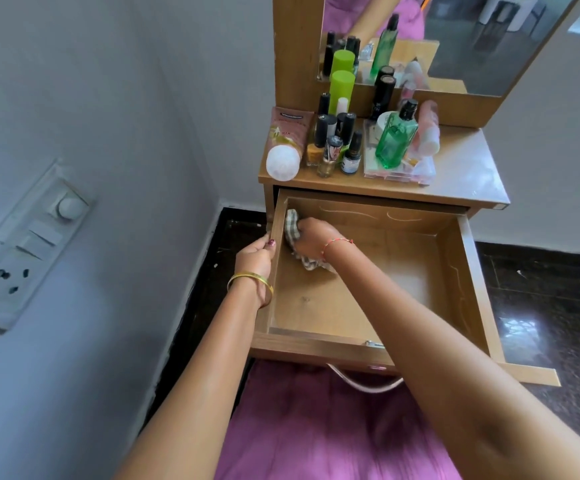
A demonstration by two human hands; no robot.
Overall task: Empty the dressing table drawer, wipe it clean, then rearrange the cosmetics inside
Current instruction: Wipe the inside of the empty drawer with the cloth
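The fingers of the right hand [311, 239] are curled round a checked cloth [293, 230], which is pressed into the far left corner of the open drawer [378, 289], against its left wall. A thin red thread band [337, 243] is worn at that wrist. The fingers of the left hand [255, 256] are hooked over the top edge of the drawer's left wall, thumb outside, and the wall is gripped; a gold bangle [250, 282] is seen on the left wrist. The drawer is pulled fully out from under the tabletop [465, 168], and only the cloth and the hand are seen inside it, on the bare wooden floor. The cosmetics are gathered on the tabletop above: a pink tube [285, 143] lying cap forward at the left, a cluster of small nail polish bottles [333, 143] just beside it, a green can [341, 90] behind them, and a green glass bottle [396, 136] standing in a clear tray [399, 173]. A mirror [455, 39] stands behind. A switch panel [29, 244] is fixed to the wall at left. A purple garment [316, 427] fills the foreground.
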